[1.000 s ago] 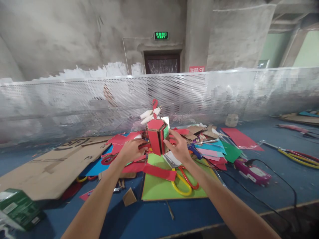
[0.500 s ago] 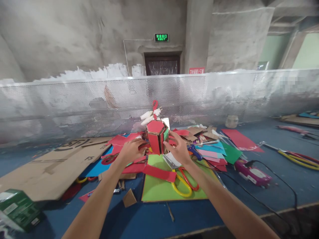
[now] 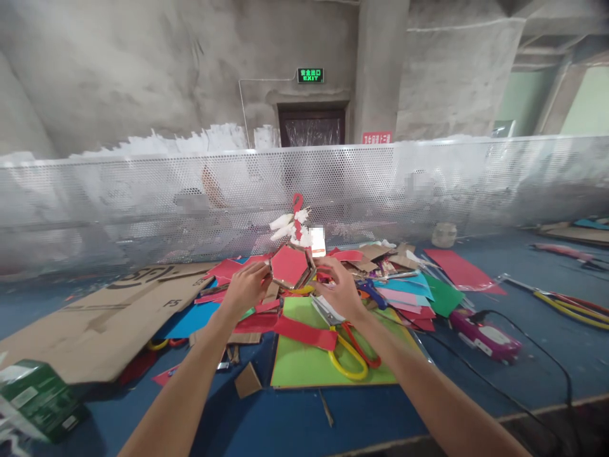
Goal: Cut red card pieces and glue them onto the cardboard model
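Observation:
A red hexagonal cardboard box (image 3: 290,266) is tipped so that its red hexagon face points toward me. My left hand (image 3: 245,289) grips its left edge with curled fingers. My right hand (image 3: 339,291) holds its right side, fingers bent round the edge. Both hands keep the box just above a heap of coloured paper sheets (image 3: 404,289). A green sheet (image 3: 309,355) lies under my right wrist, with a red paper strip (image 3: 304,331) and yellow and red scissors (image 3: 352,358) on it.
A big cardboard sheet (image 3: 95,317) lies at the left on the blue table. A green box (image 3: 35,400) sits at the near left edge. A purple glue gun (image 3: 485,333) with a black cord lies at the right. A perforated metal screen (image 3: 428,184) runs along the back.
The red box stood upright a second ago; both hands have tipped it over so its hexagonal end now faces me, and it sits lower.

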Demonstrator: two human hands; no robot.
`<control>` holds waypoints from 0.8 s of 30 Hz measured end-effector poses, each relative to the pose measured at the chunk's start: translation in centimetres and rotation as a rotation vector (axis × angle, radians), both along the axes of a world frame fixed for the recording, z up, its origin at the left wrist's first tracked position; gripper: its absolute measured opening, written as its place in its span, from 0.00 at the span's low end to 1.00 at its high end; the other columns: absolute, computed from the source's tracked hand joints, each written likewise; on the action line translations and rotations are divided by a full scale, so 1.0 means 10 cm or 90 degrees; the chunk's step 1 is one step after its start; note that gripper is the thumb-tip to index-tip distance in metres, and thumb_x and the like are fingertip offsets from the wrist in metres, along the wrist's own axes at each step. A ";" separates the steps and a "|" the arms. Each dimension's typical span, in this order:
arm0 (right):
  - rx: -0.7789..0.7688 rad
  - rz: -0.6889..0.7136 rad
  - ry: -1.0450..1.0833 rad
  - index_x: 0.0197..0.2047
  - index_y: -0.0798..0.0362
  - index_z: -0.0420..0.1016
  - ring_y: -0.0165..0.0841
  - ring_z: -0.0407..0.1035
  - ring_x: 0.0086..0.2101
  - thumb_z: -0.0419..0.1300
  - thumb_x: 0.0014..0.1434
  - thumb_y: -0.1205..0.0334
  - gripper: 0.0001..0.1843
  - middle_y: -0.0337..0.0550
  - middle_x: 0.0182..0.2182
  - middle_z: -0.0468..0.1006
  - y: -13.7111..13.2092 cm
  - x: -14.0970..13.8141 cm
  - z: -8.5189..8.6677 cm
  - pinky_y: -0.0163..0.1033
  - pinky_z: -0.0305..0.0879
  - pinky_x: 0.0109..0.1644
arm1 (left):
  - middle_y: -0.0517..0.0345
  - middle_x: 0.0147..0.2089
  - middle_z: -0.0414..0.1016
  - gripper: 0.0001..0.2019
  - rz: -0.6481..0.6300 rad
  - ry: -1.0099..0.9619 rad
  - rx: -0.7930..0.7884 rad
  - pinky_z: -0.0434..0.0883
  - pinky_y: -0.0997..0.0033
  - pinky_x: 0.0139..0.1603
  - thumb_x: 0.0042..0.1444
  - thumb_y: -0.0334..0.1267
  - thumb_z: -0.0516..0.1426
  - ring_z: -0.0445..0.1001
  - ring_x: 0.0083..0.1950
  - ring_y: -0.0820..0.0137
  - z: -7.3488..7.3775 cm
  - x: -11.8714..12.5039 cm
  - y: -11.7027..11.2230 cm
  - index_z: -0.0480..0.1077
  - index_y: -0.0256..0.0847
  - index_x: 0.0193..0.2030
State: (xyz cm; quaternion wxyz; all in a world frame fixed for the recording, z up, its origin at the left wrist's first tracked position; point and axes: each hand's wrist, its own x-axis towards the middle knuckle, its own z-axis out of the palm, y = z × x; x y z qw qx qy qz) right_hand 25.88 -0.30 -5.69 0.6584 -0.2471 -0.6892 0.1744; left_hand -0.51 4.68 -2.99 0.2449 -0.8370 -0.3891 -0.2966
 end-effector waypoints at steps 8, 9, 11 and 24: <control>0.028 -0.019 -0.070 0.51 0.47 0.73 0.40 0.72 0.54 0.66 0.60 0.64 0.15 0.48 0.54 0.76 -0.04 -0.02 0.00 0.48 0.70 0.60 | 0.50 0.42 0.80 0.12 -0.001 0.013 0.020 0.73 0.62 0.46 0.55 0.24 0.54 0.77 0.47 0.58 0.03 -0.07 0.01 0.75 0.43 0.39; 0.018 -0.012 -0.067 0.54 0.47 0.72 0.39 0.73 0.53 0.66 0.60 0.64 0.19 0.48 0.55 0.75 -0.05 -0.02 0.01 0.47 0.71 0.58 | 0.50 0.42 0.79 0.12 -0.001 0.022 0.024 0.72 0.62 0.45 0.55 0.24 0.54 0.77 0.46 0.58 0.04 -0.07 0.00 0.75 0.43 0.39; -0.005 -0.010 -0.083 0.62 0.44 0.68 0.39 0.74 0.53 0.67 0.59 0.64 0.28 0.48 0.58 0.73 -0.06 0.00 0.03 0.46 0.72 0.57 | 0.50 0.40 0.79 0.11 -0.003 0.042 0.033 0.72 0.62 0.43 0.57 0.24 0.54 0.76 0.44 0.58 0.04 -0.07 0.00 0.75 0.43 0.38; 0.003 -0.085 -0.157 0.62 0.45 0.70 0.39 0.76 0.48 0.66 0.60 0.63 0.27 0.47 0.55 0.77 -0.05 0.02 -0.02 0.46 0.73 0.53 | 0.52 0.42 0.79 0.14 -0.014 0.088 0.071 0.70 0.61 0.46 0.58 0.23 0.53 0.76 0.44 0.59 0.07 -0.09 0.00 0.74 0.44 0.44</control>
